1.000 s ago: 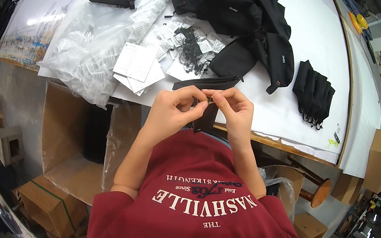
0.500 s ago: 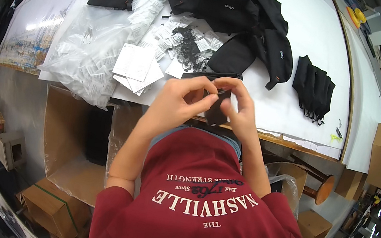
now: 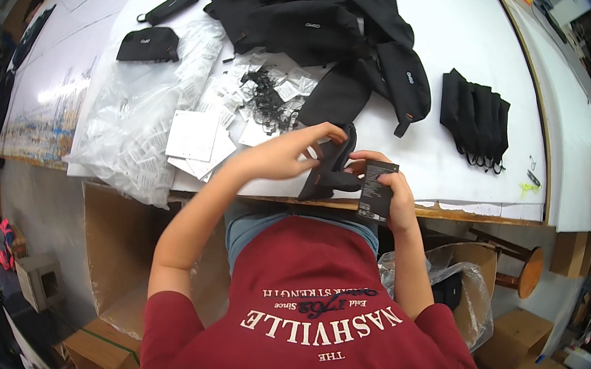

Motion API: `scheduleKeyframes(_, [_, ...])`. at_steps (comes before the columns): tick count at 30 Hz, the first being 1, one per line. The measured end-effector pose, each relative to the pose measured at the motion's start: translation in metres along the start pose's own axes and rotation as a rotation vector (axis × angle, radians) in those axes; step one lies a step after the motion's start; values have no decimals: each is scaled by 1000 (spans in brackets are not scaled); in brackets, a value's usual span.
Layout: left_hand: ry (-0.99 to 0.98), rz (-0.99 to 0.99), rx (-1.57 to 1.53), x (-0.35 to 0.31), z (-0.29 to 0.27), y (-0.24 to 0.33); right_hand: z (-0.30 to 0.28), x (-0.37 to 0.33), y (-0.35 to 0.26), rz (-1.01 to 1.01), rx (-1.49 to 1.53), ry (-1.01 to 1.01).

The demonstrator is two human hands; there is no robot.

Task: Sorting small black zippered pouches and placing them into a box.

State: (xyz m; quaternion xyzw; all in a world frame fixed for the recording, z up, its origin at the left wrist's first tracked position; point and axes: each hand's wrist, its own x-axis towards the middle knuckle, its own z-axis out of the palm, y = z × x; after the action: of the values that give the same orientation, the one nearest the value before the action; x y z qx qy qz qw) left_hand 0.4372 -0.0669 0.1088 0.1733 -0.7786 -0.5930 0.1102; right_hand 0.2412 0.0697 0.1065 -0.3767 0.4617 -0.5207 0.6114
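At the table's near edge a black zip pouch (image 3: 321, 177) stands partly open in front of me. My left hand (image 3: 288, 155) grips its upper left edge, with fingers curled over the rim and the thumb lower down. My right hand (image 3: 400, 198) holds a black printed hang tag (image 3: 377, 191) between thumb and fingers, just right of the pouch. The tag's text side faces up. Some right fingertips reach behind the tag toward the pouch; whether they touch it I cannot tell.
Black pouches (image 3: 308, 29) are heaped at the back, with a row of several (image 3: 474, 122) at right. A tangle of black cords (image 3: 266, 98) and white cards (image 3: 192, 135) lie left of my hands, beside a clear plastic bag (image 3: 132, 118). Below stand cardboard boxes (image 3: 115, 250) and a wooden stool (image 3: 521, 270).
My hands have drawn apart from a close pinch over a small dark item. The tag now shows in my right hand, while my left is on the pouch. The whole view has shifted slightly.
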Motion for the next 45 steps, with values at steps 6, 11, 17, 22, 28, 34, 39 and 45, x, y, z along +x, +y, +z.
scheduleKeyframes(6, [172, 316, 365, 24, 40, -5, -29, -28, 3, 36, 103, 225])
scheduleKeyframes(11, [243, 503, 706, 27, 58, -1, -44, -44, -8, 85, -281, 224])
scheduleKeyframes(17, [310, 484, 764, 12, 61, 0, -52, -30, -16, -59, -484, 347])
scheduleKeyframes(22, [301, 340, 749, 2, 53, -16, -74, -13, -21, -321, -881, 463])
scheduleKeyframes(28, [306, 398, 762, 9, 54, -24, -107, -29, -18, -104, -858, 443])
scheduleKeyframes(34, [373, 350, 749, 24, 53, -26, -138, -61, -39, 209, -934, 338])
scheduleKeyframes(39, [353, 302, 743, 41, 45, -23, -153, -83, -58, 365, -889, 290])
scheduleKeyframes(45, [413, 205, 733, 40, 41, -11, -152, -80, -74, 114, -374, 66])
